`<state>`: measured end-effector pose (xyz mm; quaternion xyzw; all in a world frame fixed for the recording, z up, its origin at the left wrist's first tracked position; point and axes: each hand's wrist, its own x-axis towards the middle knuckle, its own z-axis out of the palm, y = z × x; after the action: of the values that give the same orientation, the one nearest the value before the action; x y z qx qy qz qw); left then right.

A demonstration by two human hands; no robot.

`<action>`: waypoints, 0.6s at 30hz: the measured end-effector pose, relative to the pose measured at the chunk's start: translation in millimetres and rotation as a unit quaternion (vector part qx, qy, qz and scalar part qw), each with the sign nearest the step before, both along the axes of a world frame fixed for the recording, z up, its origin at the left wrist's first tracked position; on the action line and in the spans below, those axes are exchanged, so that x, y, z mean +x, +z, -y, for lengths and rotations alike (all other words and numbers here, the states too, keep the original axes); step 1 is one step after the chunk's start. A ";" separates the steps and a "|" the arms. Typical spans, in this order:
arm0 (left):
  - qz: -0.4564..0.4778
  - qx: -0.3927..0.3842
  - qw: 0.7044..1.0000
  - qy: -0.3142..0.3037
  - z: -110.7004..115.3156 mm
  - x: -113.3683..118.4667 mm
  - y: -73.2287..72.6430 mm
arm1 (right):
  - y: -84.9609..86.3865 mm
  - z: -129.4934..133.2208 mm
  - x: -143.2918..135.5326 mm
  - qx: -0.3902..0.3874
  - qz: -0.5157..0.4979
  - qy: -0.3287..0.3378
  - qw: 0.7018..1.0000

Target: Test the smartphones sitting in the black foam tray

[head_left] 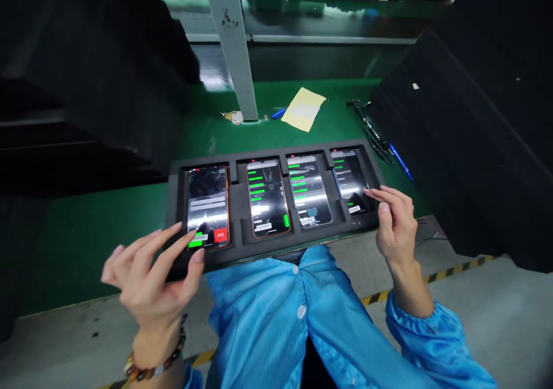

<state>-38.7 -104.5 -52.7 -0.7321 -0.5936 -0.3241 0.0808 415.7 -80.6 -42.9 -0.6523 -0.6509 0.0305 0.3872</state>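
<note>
A black foam tray (239,204) lies at the front edge of the green bench, with several smartphones face up in its slots. The leftmost smartphone (208,196) has an orange edge and shows a green and a red button. My left hand (158,274) has its fingers spread over that screen's lower left, one fingertip at the green button. Two more smartphones, one orange-edged (270,204) and one pale-edged (309,187), show green text lines. At the right end, my right hand (395,222) is spread, its fingertips at the edge of the rightmost smartphone (349,176).
Tall black stacks stand left (86,89) and right (466,135) of the tray. Behind it are a yellow paper (303,109), a blue pen (279,113) and a grey metal post (233,49). Dark cables (371,129) and another blue pen (401,161) lie by the right stack.
</note>
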 end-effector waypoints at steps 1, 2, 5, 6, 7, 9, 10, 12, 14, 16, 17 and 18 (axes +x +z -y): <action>-0.010 -0.005 1.000 -0.001 2.4 -5.6 -3.8 | -0.6 0.1 1.5 -0.003 -0.004 -0.001 1.000; -0.017 -0.013 1.000 -0.003 4.6 -9.6 -7.3 | -0.7 -0.3 2.1 -0.004 -0.008 -0.001 1.000; -0.020 -0.030 0.999 -0.010 8.5 -13.7 -13.5 | 1.2 -4.7 1.5 -0.005 -0.014 0.005 1.000; -0.011 -0.025 1.000 -0.010 8.8 -13.2 -13.6 | 2.3 -7.3 1.0 -0.006 -0.013 0.008 1.000; 0.002 -0.021 1.000 -0.009 8.5 -12.1 -12.6 | 3.6 -10.6 0.5 -0.009 -0.011 0.013 1.000; 0.033 -0.018 0.999 -0.002 5.7 -9.0 -7.2 | 6.1 -18.5 -0.6 -0.017 -0.004 0.026 1.000; 0.046 -0.025 0.999 0.001 3.0 -7.2 -3.0 | 7.2 -22.9 -1.1 -0.022 0.000 0.034 0.999; 0.063 -0.057 0.996 0.001 -5.1 -3.3 7.2 | 8.7 -31.9 -1.9 -0.030 0.010 0.050 0.998; 0.071 -0.100 0.992 -0.008 -16.5 0.5 17.4 | 9.0 -40.0 -2.2 -0.039 0.020 0.061 0.997; 0.074 -0.129 0.989 -0.018 -29.4 4.4 25.2 | 7.9 -46.2 -1.4 -0.046 0.028 0.067 0.996; 0.075 -0.136 0.988 -0.022 -35.7 6.2 27.9 | 7.0 -48.5 -0.7 -0.050 0.031 0.067 0.996; 0.075 -0.140 0.987 -0.025 -41.6 8.0 29.6 | 6.1 -50.2 0.0 -0.055 0.034 0.067 0.996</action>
<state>-30.7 -62.9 -23.1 -0.7246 -0.6191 -0.2933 -0.0753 415.7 -30.4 -36.7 -0.6281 -0.7034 0.0699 0.3252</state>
